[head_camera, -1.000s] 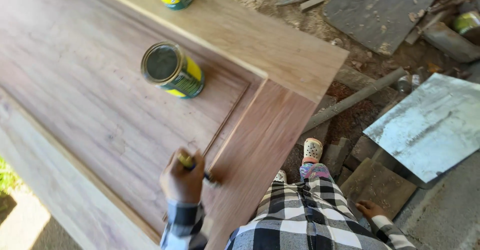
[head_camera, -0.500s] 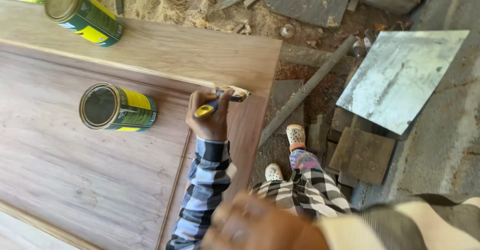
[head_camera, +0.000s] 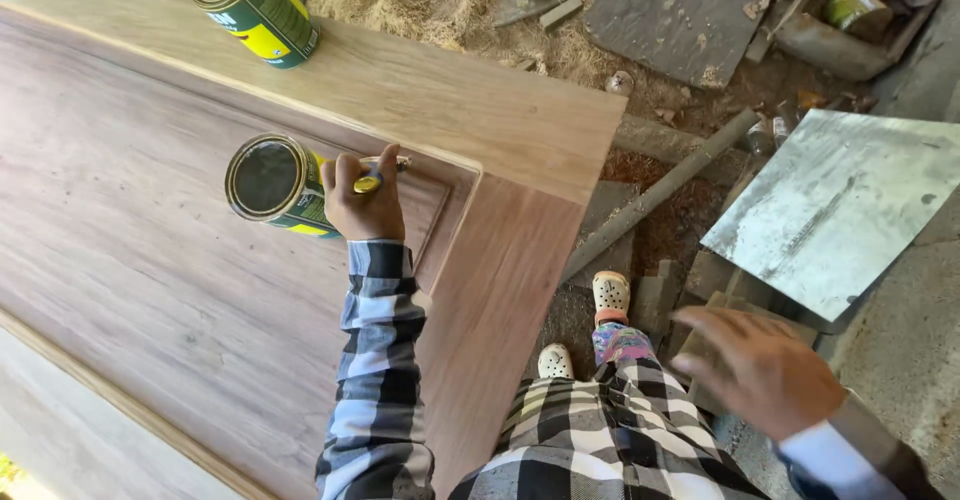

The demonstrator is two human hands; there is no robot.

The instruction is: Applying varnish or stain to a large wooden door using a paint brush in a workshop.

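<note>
brush centre-left of frame, tip on door panel groove; light, stiff, likely best held mid-handle | left hand fingers closed round it | right hand lower right, fingers spread, empty | open tin beside brush, dark inside, contents unclear | lidded tin upper left

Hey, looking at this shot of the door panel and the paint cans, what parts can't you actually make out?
Head view only:
- Brush: the left hand wraps its handle; the bristle end is too small to judge.
- Near can: its contents look dark and unreadable; the hand covers part of its side.
- Far can: its top is cut off by the upper edge.
- Wooden door panel: it runs past the left and bottom edges.
- Right hand: blurred, apparently empty.
</note>
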